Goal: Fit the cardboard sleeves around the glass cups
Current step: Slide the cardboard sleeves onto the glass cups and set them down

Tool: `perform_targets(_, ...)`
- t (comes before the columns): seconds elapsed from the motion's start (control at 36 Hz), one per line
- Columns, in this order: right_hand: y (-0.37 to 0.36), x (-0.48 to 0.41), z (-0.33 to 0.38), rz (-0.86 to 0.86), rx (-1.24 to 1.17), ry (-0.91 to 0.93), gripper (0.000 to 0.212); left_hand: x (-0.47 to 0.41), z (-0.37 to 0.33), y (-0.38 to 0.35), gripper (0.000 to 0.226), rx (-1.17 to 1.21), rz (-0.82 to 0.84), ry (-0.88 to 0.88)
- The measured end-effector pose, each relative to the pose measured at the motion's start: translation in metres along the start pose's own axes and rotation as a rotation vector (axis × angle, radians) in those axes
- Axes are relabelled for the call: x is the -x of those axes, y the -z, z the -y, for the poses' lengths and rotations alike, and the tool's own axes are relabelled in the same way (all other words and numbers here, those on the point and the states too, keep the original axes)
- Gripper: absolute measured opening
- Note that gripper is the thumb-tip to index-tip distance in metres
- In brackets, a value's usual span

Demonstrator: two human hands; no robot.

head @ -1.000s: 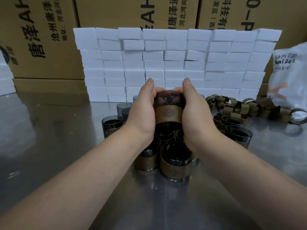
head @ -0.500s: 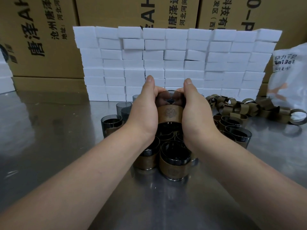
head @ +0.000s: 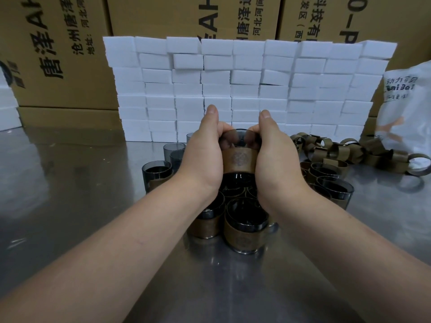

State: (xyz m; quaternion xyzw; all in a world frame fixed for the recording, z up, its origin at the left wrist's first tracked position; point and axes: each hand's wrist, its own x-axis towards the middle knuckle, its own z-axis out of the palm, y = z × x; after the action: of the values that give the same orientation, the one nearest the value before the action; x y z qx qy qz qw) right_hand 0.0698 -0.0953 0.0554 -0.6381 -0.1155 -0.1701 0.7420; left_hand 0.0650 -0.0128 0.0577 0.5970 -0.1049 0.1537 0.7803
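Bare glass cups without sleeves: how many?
3 smoky grey glass cups beside the left hand: one leftmost, one against the hand, one behind, by the white foam blocks. More may be hidden.

Two limbs were recorded in the head view, both belonging to one person. The left forearm (head: 130, 243) and the right forearm (head: 340, 250) were bare along the whole length that showed, from the lower frame corners up to the hands. The left hand (head: 203, 159) and the right hand (head: 276, 159) were likewise bare. Each thumb carried a short, trimmed, plain nail: the left thumbnail (head: 211, 110) and the right thumbnail (head: 264, 113). A faint short line (head: 140, 241) was noted on the left forearm, its nature not determinable. Both forearms widened toward the lower frame edge under the wide-angle lens. The fingers were mostly hidden, so their detail could not be assessed.
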Motion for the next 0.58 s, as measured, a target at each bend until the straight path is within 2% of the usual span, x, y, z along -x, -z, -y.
perform_targets(0.28,0.0006,-0.0009,-0.0007,-0.017,0.017,0.025,0.057,0.0015,-0.0001,0.0013,0.068,-0.051,0.024,-0.022)
perform_targets(0.58,0.0011,0.0020,0.0032,-0.014,0.064,0.026,0.050,0.0000,-0.0002,0.0014,0.069,-0.033,0.044,0.005)
